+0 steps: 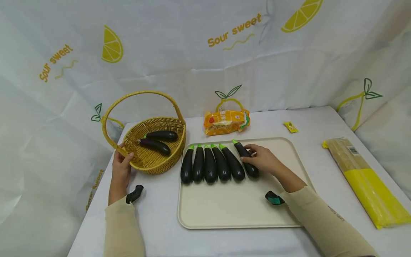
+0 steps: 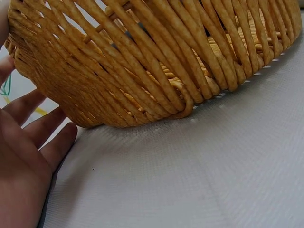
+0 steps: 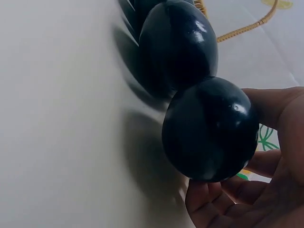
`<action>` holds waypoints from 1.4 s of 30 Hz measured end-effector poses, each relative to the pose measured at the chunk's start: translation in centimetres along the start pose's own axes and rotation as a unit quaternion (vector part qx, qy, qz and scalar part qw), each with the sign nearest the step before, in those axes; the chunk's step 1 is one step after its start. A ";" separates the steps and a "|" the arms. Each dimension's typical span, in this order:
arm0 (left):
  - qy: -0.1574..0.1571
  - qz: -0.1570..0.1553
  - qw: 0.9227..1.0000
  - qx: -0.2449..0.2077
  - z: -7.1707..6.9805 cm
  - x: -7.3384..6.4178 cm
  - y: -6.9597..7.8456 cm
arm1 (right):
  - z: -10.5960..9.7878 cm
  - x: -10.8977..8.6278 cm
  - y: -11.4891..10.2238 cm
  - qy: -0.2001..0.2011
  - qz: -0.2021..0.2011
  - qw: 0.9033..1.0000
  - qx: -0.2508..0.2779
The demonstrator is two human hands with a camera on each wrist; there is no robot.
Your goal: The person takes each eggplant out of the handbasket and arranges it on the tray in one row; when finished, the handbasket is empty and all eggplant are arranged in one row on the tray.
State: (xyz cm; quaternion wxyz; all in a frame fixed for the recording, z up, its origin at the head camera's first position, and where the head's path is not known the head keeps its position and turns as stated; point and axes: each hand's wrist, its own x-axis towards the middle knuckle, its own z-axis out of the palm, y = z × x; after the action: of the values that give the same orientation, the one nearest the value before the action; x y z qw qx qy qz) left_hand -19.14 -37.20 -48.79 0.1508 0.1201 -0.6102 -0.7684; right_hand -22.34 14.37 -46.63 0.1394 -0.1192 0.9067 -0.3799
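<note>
My left hand [image 1: 122, 163] holds the near left rim of a wicker basket [image 1: 174, 159], thumb over the edge and fingers along the outer wall. Those fingers [image 2: 56, 142] lie against the woven side in the left wrist view. Two dark eggplants [image 1: 155, 146] lie inside the basket. On the beige tray [image 1: 224, 208], my right hand [image 1: 264, 159] grips the rightmost eggplant [image 1: 250, 169] around its middle. Seen end-on in the right wrist view, this eggplant [image 3: 211, 130] sits between thumb and fingers. Several more eggplants [image 1: 210, 166] lie side by side to its left, green stems pointing away.
Behind the tray sits an orange food packet [image 1: 224, 122]. A small yellow sachet [image 1: 290, 127] lies at the back right. Along the right side is a long yellow and clear package [image 1: 369, 185]. The basket's tall handle [image 1: 141, 92] arches above it, and a white curtain closes off the back.
</note>
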 end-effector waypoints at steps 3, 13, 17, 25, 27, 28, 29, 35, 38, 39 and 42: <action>0.002 -0.004 1.000 -0.001 0.0 0.0 0.1 | 0.3 0.2 0.0 -0.003 -0.006 1.000 -0.004; 0.010 -0.008 1.000 -0.003 0.1 0.0 0.3 | 1.0 -0.4 -0.4 0.010 -0.005 0.999 -0.038; 0.009 -0.003 1.000 -0.006 0.2 0.1 0.5 | 1.0 -0.8 -0.6 0.018 -0.004 0.999 -0.046; 0.014 -0.021 1.000 0.005 0.1 0.0 0.5 | -0.5 -0.5 -1.4 0.025 -0.010 0.998 -0.055; 0.014 -0.023 1.000 0.006 0.0 -0.1 0.5 | -0.9 0.2 -2.2 0.031 -0.021 0.998 -0.060; 0.015 -0.021 1.000 0.006 -0.1 -0.1 0.6 | -0.9 0.7 -3.0 0.032 -0.028 0.997 -0.062; 0.016 -0.019 1.000 0.006 -0.2 -0.2 0.6 | -1.0 1.2 -4.0 0.030 -0.035 0.997 -0.063; 0.029 -0.025 0.999 0.009 -0.7 -0.3 0.9 | 1.5 5.9 -11.7 -0.003 -0.132 0.987 -0.089; 0.025 -0.032 0.999 0.015 -0.6 -0.3 0.7 | 3.8 8.2 -15.6 -0.032 -0.187 0.977 -0.094; 0.022 -0.032 0.999 0.017 -0.5 -0.3 0.7 | 4.6 8.9 -16.8 -0.044 -0.197 0.975 -0.089; 0.010 -0.029 0.999 0.021 -0.2 -0.2 0.4 | 7.0 10.8 -19.8 -0.070 -0.215 0.970 -0.092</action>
State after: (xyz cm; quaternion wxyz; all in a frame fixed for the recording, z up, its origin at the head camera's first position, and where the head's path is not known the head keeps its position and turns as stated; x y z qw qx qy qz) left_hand -18.88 -37.37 -48.44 0.1317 0.1489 -0.6212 -0.7580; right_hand -27.83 -7.21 -38.73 0.1060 -0.3496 0.8791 -0.3061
